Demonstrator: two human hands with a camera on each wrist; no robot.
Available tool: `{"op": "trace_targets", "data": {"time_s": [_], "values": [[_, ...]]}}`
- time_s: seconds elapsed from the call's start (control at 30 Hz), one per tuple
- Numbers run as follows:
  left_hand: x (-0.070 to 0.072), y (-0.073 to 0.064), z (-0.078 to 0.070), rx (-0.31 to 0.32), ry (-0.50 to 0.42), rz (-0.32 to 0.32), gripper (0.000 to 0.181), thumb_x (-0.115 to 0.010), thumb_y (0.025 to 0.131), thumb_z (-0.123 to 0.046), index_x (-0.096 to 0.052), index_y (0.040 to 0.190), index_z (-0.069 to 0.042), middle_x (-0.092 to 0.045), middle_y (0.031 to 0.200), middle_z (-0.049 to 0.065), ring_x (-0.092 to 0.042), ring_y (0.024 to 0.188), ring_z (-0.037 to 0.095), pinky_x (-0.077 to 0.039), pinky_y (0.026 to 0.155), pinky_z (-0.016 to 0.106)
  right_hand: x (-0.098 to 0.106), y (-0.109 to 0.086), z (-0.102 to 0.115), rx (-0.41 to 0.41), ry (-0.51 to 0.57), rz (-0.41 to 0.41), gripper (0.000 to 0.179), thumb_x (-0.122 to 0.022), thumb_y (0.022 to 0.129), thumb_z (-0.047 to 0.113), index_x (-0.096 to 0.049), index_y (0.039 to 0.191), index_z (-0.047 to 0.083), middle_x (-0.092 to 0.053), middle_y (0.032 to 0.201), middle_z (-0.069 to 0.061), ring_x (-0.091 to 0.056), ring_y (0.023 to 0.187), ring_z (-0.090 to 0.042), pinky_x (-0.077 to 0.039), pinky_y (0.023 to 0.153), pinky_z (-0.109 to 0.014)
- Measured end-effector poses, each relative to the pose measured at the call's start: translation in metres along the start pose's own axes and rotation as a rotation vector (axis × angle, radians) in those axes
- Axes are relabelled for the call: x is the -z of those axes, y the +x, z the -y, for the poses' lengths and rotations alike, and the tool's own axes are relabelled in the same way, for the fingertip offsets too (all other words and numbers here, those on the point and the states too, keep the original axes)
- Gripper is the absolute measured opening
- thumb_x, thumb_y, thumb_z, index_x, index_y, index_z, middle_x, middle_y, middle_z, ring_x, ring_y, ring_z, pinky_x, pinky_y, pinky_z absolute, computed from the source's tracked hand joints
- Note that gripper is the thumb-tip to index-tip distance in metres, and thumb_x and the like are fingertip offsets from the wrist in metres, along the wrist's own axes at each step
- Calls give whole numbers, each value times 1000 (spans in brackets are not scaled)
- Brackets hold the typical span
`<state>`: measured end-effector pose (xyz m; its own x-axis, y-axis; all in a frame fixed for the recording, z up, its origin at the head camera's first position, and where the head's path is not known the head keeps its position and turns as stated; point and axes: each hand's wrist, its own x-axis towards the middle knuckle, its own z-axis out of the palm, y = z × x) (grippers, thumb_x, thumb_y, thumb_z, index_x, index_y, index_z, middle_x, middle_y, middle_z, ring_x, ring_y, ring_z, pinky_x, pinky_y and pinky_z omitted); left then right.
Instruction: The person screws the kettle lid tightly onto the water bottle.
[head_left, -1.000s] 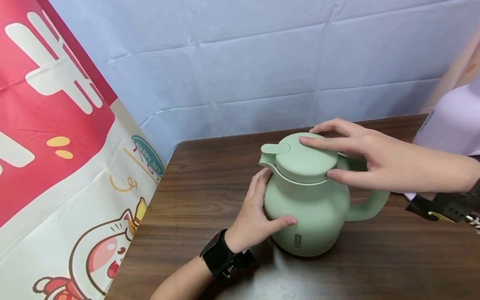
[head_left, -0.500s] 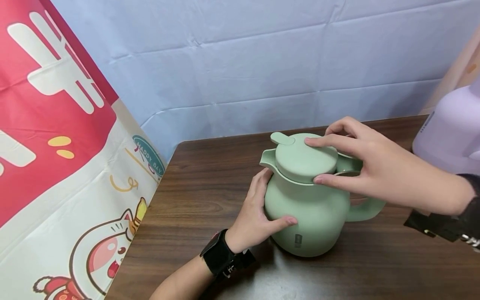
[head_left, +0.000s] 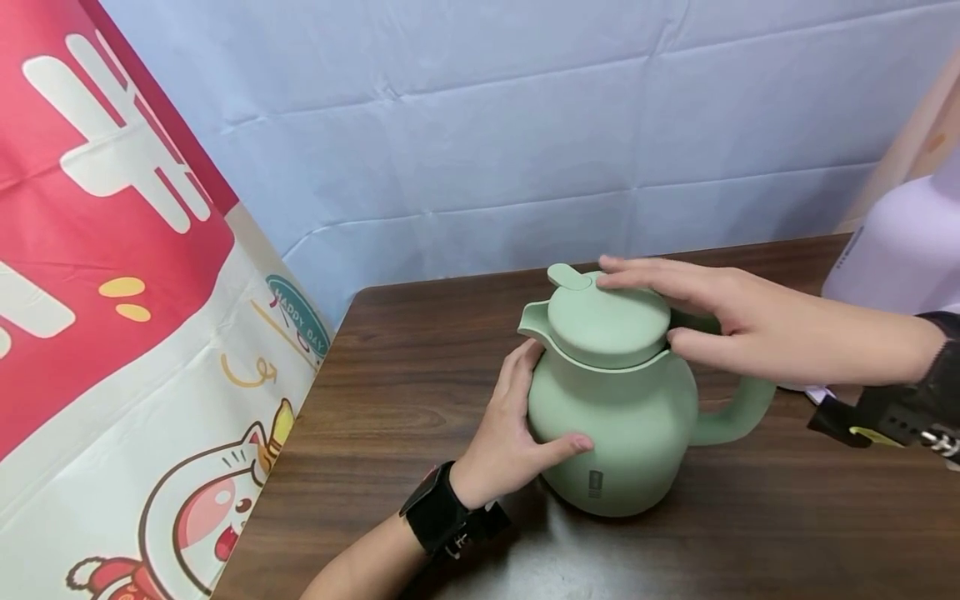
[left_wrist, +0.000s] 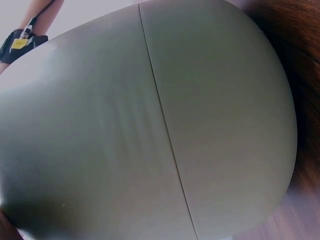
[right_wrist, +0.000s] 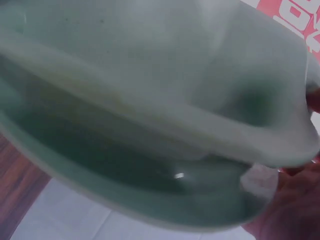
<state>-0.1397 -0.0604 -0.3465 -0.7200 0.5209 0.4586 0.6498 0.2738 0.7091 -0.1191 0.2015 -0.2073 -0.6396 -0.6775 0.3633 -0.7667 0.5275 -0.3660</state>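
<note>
A pale green insulated jug (head_left: pixel 615 425) stands upright on the dark wooden table, spout to the left and handle (head_left: pixel 735 417) to the right. Its round lid (head_left: pixel 609 325) sits in the neck, with the small tab (head_left: pixel 568 276) turned behind the spout (head_left: pixel 536 318). My left hand (head_left: pixel 510 433) holds the jug's left side, thumb on the front. Across the lid's top my right hand (head_left: pixel 712 304) lies with fairly straight fingers, thumb by the near-right rim. Up close, the left wrist view shows the jug's body (left_wrist: pixel 150 120); the right wrist view is blurred.
A lilac bottle-like container (head_left: pixel 900 246) stands at the right, behind my right forearm. Pale blue cloth (head_left: pixel 450 125) hangs behind the table (head_left: pixel 390 400), and a printed red and white cloth (head_left: pixel 150 333) hangs at its left edge.
The lid turned clockwise, its tab moving from the spout toward the back. My right hand turned with it, then shifted back with straighter fingers while the tab stayed. The left hand kept its hold.
</note>
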Motion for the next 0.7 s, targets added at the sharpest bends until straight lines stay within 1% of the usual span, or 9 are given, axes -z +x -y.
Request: {"op": "trace_targets", "data": {"time_s": [0.07,0.23,0.3,0.37,0.43,0.5,0.53,0.6,0.7], "values": [[0,0,0,1,0,-1,97,-55,75,-76,-14,151,-32,-18,151,-9,-29,132,11,-36,101,37,-1,0,-2,31,-11,-16,74,-62,82,-6,-40,144,27,-34,150,7,-34,133,-6,-28,97,-8],[0,0,0,2,-9,-2,97,-56,75,-75,-15,151,-32,-18,150,-9,-30,131,11,-37,101,37,-4,2,-8,137,-17,-110,77,-73,69,-9,-50,139,14,-46,138,1,-46,122,-4,-37,94,-11],[-1,0,0,4,-13,0,97,-56,75,-75,-14,151,-32,-18,150,-9,-30,131,11,-37,100,37,-5,2,-8,140,-13,-147,75,-77,66,-7,-54,135,13,-48,132,2,-50,116,-3,-40,92,-12],[-1,0,0,7,-13,-1,97,-56,75,-75,-14,151,-32,-18,150,-9,-30,131,11,-37,100,37,-7,2,-7,128,-30,-188,72,-82,64,-1,-58,130,15,-50,126,4,-51,112,-3,-39,92,-11],[-1,-1,0,10,-11,-1,97,-56,75,-75,-14,151,-32,-18,150,-10,-30,131,11,-37,100,37,-8,2,-5,91,-54,-224,68,-87,63,7,-60,124,19,-51,120,7,-51,108,-4,-37,91,-9],[-1,-1,0,13,-6,-2,97,-56,75,-75,-14,151,-32,-18,150,-10,-30,131,11,-37,100,37,-9,3,-2,60,-78,-240,64,-89,63,14,-61,120,21,-50,115,9,-49,107,-5,-36,90,-9],[-1,-1,0,13,-5,-2,97,-55,75,-75,-14,151,-32,-18,150,-10,-30,131,11,-37,100,37,-9,3,-1,43,-87,-236,62,-89,64,18,-60,119,22,-49,115,10,-48,107,-6,-35,89,-9],[-1,-1,0,16,-6,-1,97,-56,75,-75,-14,151,-32,-18,150,-10,-30,131,11,-37,100,37,-8,3,0,18,-78,-196,59,-87,69,19,-56,119,24,-46,122,9,-44,112,-7,-36,90,-8],[-1,-2,0,15,-6,0,97,-55,75,-75,-14,151,-32,-18,150,-10,-30,131,11,-37,100,37,-2,3,-2,1,-32,-80,64,-78,78,14,-46,133,26,-34,142,6,-35,127,-10,-34,94,-8]]}}
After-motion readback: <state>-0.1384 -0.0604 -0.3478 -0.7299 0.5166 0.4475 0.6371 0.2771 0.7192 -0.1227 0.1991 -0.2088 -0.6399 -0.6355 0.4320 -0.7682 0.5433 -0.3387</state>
